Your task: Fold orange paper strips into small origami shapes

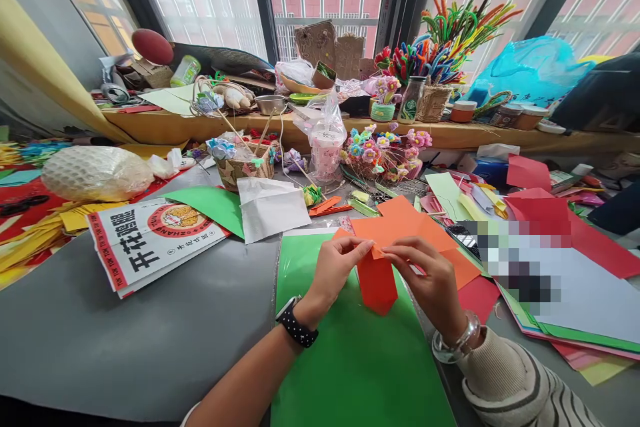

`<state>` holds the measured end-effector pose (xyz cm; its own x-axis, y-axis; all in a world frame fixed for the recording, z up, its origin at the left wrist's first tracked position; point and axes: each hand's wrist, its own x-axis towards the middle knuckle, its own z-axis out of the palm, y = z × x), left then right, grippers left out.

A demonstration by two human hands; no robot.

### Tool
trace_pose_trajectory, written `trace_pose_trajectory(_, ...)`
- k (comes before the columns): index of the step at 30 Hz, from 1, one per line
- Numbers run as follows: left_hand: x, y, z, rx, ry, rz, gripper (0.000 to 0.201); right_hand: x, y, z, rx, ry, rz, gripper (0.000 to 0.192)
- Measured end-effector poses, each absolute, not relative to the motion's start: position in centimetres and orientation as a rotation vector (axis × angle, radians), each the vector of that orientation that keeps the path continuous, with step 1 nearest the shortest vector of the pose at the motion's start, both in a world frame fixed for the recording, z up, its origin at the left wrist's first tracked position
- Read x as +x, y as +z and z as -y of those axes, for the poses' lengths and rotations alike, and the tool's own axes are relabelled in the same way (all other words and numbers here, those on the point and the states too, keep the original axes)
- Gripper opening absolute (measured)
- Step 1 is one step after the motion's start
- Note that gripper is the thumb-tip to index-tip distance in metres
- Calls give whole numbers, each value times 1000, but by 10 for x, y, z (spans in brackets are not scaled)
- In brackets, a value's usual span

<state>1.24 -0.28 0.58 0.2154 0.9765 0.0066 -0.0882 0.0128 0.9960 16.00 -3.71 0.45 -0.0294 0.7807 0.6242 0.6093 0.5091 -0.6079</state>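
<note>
My left hand [336, 269] and my right hand [429, 275] both pinch a folded orange sheet of paper [400, 223] above a green sheet [350, 360] lying on the grey table. A narrow folded flap of the orange paper [376, 283] hangs down between my hands. The fingertips of both hands meet at the fold near its top edge. A black dotted watch sits on my left wrist, a silver bangle on my right.
A printed white bag [145, 240] and a white paper packet [270, 207] lie to the left. Red and coloured sheets [545, 213] pile up on the right. Baskets of pipe-cleaner flowers [385, 147], a plastic cup [325, 147] and clutter crowd the windowsill behind.
</note>
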Motion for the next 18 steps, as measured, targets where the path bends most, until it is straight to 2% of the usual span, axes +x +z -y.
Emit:
trace_pose_trajectory(5,12,5,3,1305,1067,-1005,24,165,10,33,-1370,757,1589,22)
trace_pose_trajectory(9,13,5,4,1369,1066,-1025,25,167,12,33,-1385,1052,1550,31)
trace_pose_trajectory(18,13,7,4,1368,979,-990,24,168,11,31,-1353,1270,1463,22)
